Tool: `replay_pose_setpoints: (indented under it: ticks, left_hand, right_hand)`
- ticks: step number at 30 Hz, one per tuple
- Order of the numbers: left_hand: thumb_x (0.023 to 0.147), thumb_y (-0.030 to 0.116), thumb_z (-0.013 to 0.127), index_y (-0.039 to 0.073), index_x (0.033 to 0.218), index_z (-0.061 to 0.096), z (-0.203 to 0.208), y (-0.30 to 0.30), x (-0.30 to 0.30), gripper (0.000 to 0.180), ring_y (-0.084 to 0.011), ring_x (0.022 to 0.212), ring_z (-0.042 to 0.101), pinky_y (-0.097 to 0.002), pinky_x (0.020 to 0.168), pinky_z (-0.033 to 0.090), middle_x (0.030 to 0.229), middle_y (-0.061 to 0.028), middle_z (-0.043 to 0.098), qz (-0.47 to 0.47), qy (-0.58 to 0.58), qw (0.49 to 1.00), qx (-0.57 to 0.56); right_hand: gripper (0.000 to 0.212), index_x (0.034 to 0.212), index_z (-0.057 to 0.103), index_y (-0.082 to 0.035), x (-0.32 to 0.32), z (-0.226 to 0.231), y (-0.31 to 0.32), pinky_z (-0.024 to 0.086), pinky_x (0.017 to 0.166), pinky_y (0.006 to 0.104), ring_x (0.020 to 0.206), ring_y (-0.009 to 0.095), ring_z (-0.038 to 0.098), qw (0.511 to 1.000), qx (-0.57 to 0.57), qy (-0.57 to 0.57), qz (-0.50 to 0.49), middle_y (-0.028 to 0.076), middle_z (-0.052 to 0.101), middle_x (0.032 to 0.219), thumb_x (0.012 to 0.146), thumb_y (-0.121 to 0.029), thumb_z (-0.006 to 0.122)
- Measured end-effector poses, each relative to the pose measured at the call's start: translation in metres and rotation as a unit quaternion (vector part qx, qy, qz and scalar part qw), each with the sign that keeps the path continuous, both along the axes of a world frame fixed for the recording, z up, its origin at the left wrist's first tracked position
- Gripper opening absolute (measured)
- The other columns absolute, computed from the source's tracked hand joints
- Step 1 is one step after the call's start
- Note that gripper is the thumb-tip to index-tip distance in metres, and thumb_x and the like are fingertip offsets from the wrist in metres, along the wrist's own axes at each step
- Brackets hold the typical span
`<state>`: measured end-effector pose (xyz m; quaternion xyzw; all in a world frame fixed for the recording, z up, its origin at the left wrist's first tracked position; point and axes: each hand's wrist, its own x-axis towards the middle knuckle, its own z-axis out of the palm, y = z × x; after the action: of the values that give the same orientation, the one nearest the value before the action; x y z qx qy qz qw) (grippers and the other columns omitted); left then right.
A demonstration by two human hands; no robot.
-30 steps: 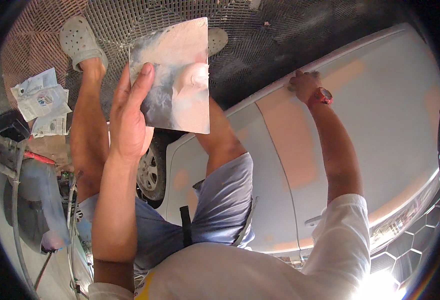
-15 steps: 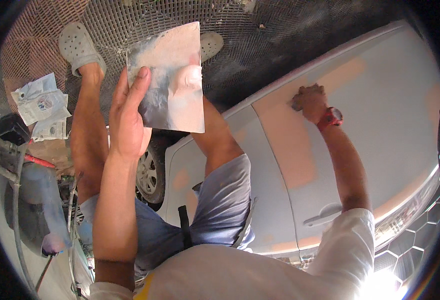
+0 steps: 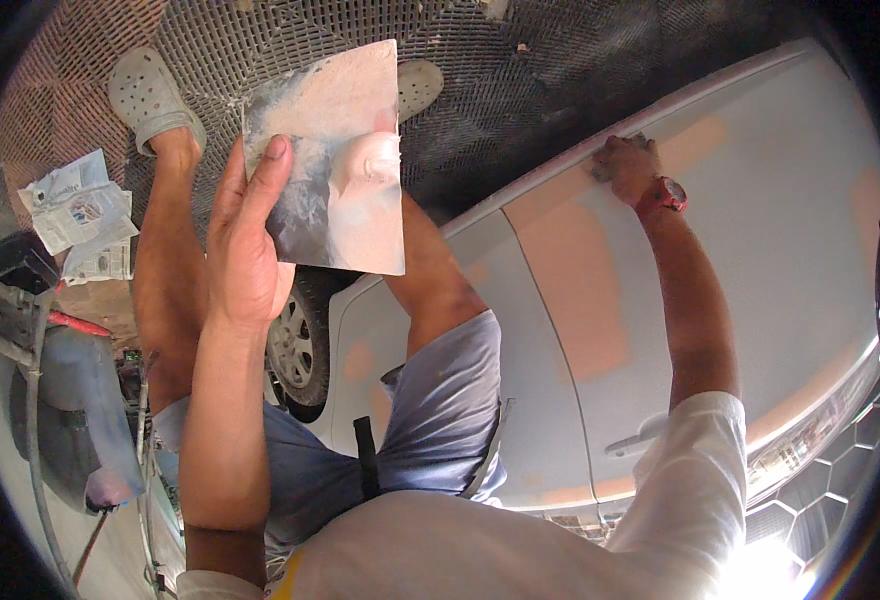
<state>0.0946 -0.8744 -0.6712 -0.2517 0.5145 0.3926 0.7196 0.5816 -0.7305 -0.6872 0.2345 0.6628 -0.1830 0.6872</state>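
Observation:
My left hand (image 3: 250,235) grips a flat mixing board (image 3: 290,215), its thumb lying over the front face. A thick mound of pinkish filler (image 3: 368,165) sits on the board's right side, with smears around it. My right hand (image 3: 628,168), wearing a red watch (image 3: 668,194) at the wrist, is closed against a grey car door (image 3: 720,270) near its lower edge. A small dark thing shows at its fingertips, too hidden to name. Beside and below that hand, a broad patch of peach filler (image 3: 585,290) covers the door next to the panel gap.
Another grey panel stands left of the door, with a wheel (image 3: 300,345) beyond my knee. A door handle (image 3: 640,440) sticks out by my right sleeve. Newspaper sheets (image 3: 80,215), a red-handled tool (image 3: 80,322) and hoses lie at left. Textured matting (image 3: 300,30) covers the floor.
My right hand has slid up the picture along the filler patch, toward the door's lower edge. The board in my left hand has shifted slightly left.

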Motion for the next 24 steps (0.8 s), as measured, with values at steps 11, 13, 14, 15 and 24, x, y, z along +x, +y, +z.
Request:
replay_pose_setpoints:
  ticks: [11,13,14,15,24]
  left_hand:
    - [0.106,0.022,0.062,0.004,0.147,0.05,-0.008,-0.011,0.0,0.047,-0.0174,0.13,0.057,-0.0348,0.111,0.044,0.139,-0.0053,0.061,0.019,0.036,0.998,-0.052]
    - [0.106,0.023,0.061,0.004,0.147,0.05,-0.007,-0.009,-0.001,0.047,-0.0174,0.131,0.057,-0.0349,0.112,0.044,0.139,-0.0054,0.061,0.025,0.018,0.999,-0.039]
    - [0.106,0.023,0.062,0.004,0.148,0.05,-0.008,-0.009,-0.001,0.047,-0.0175,0.131,0.057,-0.035,0.112,0.044,0.14,-0.0055,0.061,0.02,0.023,0.999,-0.034]
    - [0.106,0.023,0.062,0.003,0.148,0.05,-0.007,-0.01,-0.001,0.048,-0.0175,0.131,0.057,-0.0352,0.112,0.044,0.14,-0.0056,0.06,0.015,0.025,0.999,-0.032]
    - [0.106,0.024,0.061,0.003,0.15,0.048,-0.006,-0.005,-0.003,0.05,-0.0178,0.132,0.056,-0.0358,0.113,0.043,0.142,-0.006,0.059,-0.007,0.035,0.999,-0.028]
  right_hand:
    - [0.043,0.125,0.073,-0.029,0.0,0.053,-0.003,0.038,0.11,0.0569,0.131,0.023,0.058,0.997,-0.014,0.064,-0.036,0.002,0.062,0.133,0.089,-0.009,0.06]
    - [0.043,0.123,0.074,-0.029,-0.01,0.05,0.006,0.038,0.11,0.0579,0.131,0.025,0.059,0.998,-0.049,0.006,-0.031,0.003,0.062,0.134,0.088,-0.007,0.059]
    - [0.043,0.122,0.075,-0.028,-0.016,0.044,0.013,0.038,0.11,0.0591,0.131,0.026,0.06,0.999,-0.019,0.015,-0.049,0.004,0.062,0.134,0.088,-0.007,0.059]
    - [0.042,0.12,0.075,-0.028,-0.021,0.038,0.021,0.037,0.11,0.0604,0.13,0.026,0.06,0.997,0.008,0.022,-0.067,0.004,0.061,0.134,0.088,-0.006,0.059]
    - [0.036,0.119,0.075,-0.025,-0.016,-0.012,0.0,0.037,0.109,0.0615,0.128,0.027,0.063,0.998,-0.019,-0.046,-0.04,0.005,0.061,0.136,0.089,-0.012,0.06]
